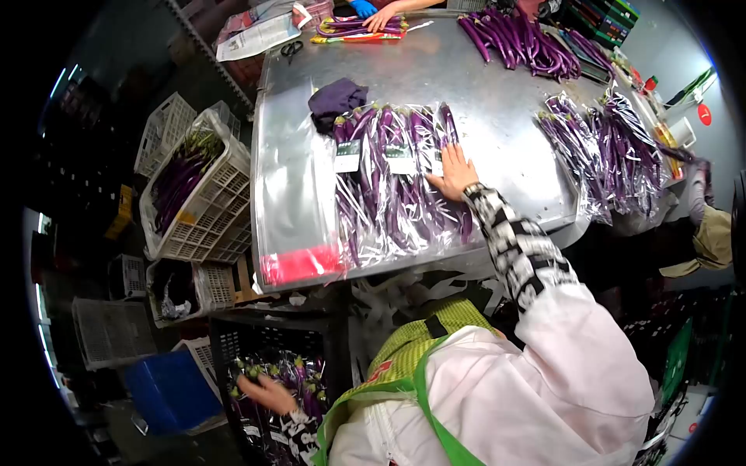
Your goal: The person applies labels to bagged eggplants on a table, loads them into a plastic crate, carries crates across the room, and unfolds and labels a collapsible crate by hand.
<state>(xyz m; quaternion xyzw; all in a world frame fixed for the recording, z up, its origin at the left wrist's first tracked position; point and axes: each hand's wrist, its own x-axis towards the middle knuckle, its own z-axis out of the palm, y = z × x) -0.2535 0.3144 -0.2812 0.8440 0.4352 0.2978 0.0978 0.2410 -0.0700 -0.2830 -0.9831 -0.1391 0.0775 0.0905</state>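
My right hand [454, 175] lies flat with fingers spread on the rightmost of several clear plastic bags of long purple eggplants [375, 182]. These bags lie side by side at the near edge of the metal table [497, 109], some with dark-and-white labels. Down at the lower left, my left hand [266, 394] rests over bagged eggplants [311, 392] inside a black crate [241, 330]. Its fingers are extended, with no grip on a bag visible. A dark purple cloth [339, 101] sits by the bags' stem ends. Flat clear plastic bags [291, 194] with a red band lie to the left.
Loose eggplants [517, 43] and more bagged ones [602, 155] occupy the table's right side. Across the table, another person's hands [381, 17], one blue-gloved, touch eggplants. Scissors [291, 49] lie near the far left corner. White crates [206, 194] and a blue bin [172, 392] stand left.
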